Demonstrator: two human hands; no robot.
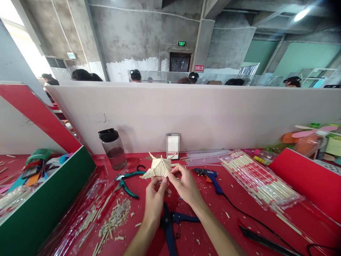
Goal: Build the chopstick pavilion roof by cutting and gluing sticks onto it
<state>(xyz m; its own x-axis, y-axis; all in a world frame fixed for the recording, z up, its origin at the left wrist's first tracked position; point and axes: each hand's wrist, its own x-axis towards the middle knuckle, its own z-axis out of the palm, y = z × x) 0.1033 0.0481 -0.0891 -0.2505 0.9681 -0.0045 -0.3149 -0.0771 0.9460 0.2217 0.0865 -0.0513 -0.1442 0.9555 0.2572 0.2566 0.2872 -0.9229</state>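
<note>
A small model roof point(161, 166) made of pale wooden sticks, with upturned corners, is held up above the red table. My left hand point(155, 195) pinches its lower edge from below between thumb and fingers. At its lower right corner, the thumb and fingers of my right hand point(183, 182) are closed on it. Teal-handled pliers point(127, 183) lie left of the model. Partly covered by my forearms, a dark blue hand cutter point(167, 224) rests underneath. A blue glue gun point(210, 176) with a black cord lies to the right of my right hand.
Cut stick scraps point(117, 217) lie on the left. A dark-lidded bottle point(113, 149) and a phone point(173, 145) stand by the pale partition point(202, 117). Bagged sticks point(261, 177) are at right. Green point(53, 199) and red point(311, 185) dividers flank the table. Other people's heads show beyond.
</note>
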